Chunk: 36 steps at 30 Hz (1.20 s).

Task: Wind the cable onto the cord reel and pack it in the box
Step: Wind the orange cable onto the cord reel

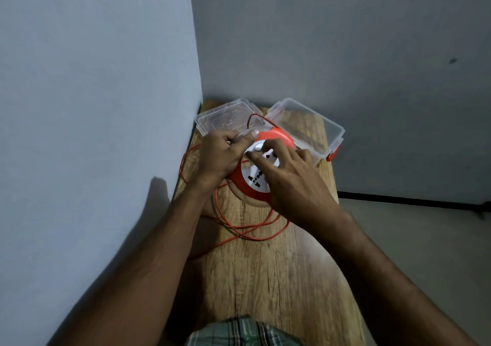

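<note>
An orange cord reel (pixel 281 135) with a white socket face (pixel 252 179) is held tilted just above the wooden table (pixel 279 271). My left hand (pixel 225 151) grips the reel's left rim. My right hand (pixel 292 181) lies over the white face, its fingers on the white centre knob. Loose orange cable (pixel 255 230) lies in loops on the table in front of the reel and trails off the left edge; one loop arcs up behind the reel. The clear plastic box (pixel 313 125) stands open behind the reel at the right.
The box's clear lid (pixel 223 117) lies at the back left against the wall. Walls close in the table on the left and behind. The table's right edge drops to the floor. A checked garment shows at the bottom.
</note>
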### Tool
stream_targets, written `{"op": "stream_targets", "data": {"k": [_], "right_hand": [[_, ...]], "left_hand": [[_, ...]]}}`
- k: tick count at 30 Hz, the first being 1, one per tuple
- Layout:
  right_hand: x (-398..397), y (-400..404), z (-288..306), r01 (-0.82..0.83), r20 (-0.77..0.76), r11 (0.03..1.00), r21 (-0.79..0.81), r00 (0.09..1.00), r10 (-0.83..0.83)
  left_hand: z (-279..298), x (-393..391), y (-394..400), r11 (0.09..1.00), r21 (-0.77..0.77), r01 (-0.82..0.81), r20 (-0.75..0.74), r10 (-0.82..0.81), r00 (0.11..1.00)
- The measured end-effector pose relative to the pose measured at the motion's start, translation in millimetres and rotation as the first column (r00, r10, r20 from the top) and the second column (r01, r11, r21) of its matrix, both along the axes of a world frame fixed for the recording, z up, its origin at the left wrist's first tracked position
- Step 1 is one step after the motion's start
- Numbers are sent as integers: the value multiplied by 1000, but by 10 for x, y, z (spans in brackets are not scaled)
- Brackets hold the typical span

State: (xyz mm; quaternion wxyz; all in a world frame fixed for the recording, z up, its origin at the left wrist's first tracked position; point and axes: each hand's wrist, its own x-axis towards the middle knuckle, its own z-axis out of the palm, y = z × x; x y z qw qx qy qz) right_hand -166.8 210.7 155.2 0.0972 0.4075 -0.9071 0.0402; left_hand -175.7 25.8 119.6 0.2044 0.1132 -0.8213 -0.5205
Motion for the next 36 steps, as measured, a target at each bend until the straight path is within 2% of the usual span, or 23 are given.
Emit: {"op": "stream_targets", "data": {"k": [6,11,15,18,21,23,24,26,28,31,34,36], "right_hand": [[-107,57,67,-128,11,980,153,992,127],[-168,64,24,-145,2,985,88,989,146],[-185,69,-20,-126,-17,992,8,992,127],[-134,-8,-83,74,62,984,-162,996,-65],[-97,-143,-93,379,245,844,-381,921,-303],[-83,-184,-73,461,303,781,-422,883,-358],[-66,-181,-55,453,266,791,-411,889,-371],[-36,-137,-26,360,89,846,-392,931,-355],[-25,-64,-1,199,-25,922,-333,975,-220],[-56,14,-4,17,11,993,-117,1000,-16],[-70,36,-28,16,-29,999,52,999,-14],[-70,22,-42,24,-34,995,99,999,-21]], "left_hand": [[-20,-4,-20,1000,-9,13,21,-13,1000],[-19,4,-17,999,13,48,40,-49,998],[-16,-13,-10,998,-25,61,36,-60,998],[2,-16,32,997,-69,24,31,-22,999],[37,-18,76,999,-31,-19,32,20,999],[52,-14,94,1000,-6,-30,28,30,999],[56,-13,96,1000,8,-29,34,28,999],[54,-13,74,999,33,-29,43,27,999],[47,-24,34,999,16,-46,33,46,998],[34,-44,-9,999,-4,-49,18,49,999],[20,-53,-2,999,-22,-29,17,29,999],[21,-49,3,1000,-11,-6,25,6,1000]]}}
